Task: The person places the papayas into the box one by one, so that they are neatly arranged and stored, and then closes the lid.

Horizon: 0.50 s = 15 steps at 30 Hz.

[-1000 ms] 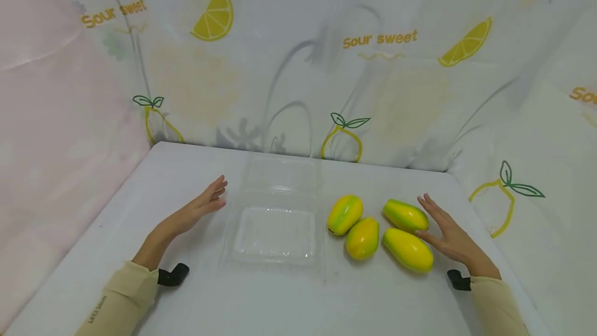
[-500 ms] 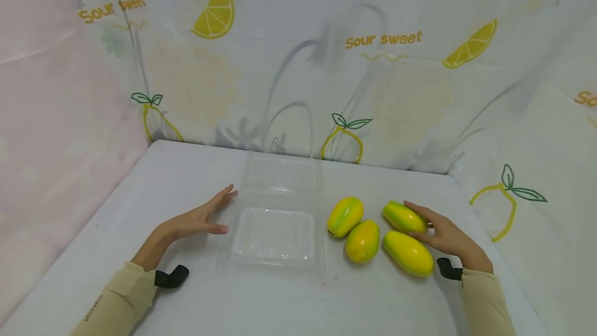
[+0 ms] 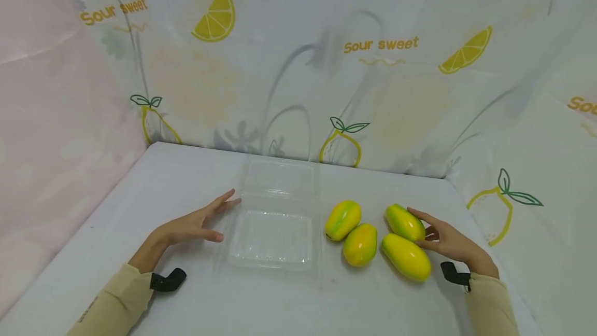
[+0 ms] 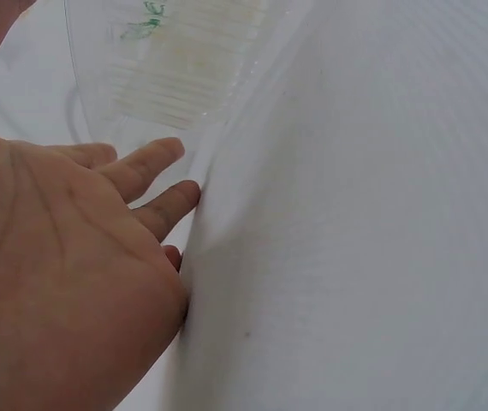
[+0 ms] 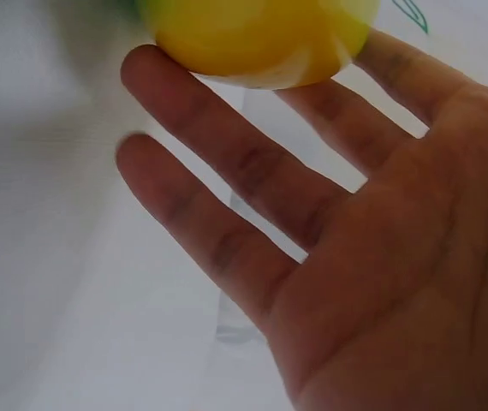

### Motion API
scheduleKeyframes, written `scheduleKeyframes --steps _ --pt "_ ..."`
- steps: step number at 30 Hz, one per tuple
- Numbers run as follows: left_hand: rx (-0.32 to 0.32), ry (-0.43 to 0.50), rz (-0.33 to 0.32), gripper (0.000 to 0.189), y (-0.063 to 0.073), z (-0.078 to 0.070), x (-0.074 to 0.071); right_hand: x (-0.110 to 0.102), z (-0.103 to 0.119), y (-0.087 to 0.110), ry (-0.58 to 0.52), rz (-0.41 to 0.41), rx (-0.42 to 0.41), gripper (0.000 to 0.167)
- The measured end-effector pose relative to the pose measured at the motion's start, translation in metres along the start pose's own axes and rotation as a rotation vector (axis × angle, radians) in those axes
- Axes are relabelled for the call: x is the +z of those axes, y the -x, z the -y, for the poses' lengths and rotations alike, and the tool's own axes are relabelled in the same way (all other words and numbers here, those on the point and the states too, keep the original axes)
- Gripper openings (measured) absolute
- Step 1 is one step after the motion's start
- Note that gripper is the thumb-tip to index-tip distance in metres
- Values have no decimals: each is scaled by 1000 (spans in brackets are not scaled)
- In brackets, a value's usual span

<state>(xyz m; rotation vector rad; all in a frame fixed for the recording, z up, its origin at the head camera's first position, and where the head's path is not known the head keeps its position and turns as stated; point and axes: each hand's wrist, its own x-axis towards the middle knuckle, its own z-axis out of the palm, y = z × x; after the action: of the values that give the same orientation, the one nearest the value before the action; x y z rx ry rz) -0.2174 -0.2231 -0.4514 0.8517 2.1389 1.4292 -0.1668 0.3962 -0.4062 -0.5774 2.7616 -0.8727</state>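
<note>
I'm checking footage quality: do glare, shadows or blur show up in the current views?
Head: glints on the clear container; left wrist: soft shadow beside the left hand; right wrist: pale highlight on the yellow-green fruit, picture slightly blurred.

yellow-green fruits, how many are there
4: the back-left fruit and front-left fruit beside the clear container; the back-right fruit, touched by the right hand, and the front-right fruit just nearer. None seem hidden.

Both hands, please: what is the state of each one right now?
Left hand: open, holding nothing, beside the clear plastic clamshell.
Right hand: closed around one end of the right pair's farther papaya.
</note>
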Motion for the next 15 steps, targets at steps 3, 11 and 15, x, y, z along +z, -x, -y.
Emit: scheduleKeyframes --steps 3,11,15 --pt "-3 10 10 104 1 1 0 1 -1 0 19 -39 62 76" --pt "12 39 28 103 -1 1 -1 -5 6 1 88 -216 123 77" --pt "16 65 30 105 -1 1 -1 -5 8 -1 103 -265 98 78"
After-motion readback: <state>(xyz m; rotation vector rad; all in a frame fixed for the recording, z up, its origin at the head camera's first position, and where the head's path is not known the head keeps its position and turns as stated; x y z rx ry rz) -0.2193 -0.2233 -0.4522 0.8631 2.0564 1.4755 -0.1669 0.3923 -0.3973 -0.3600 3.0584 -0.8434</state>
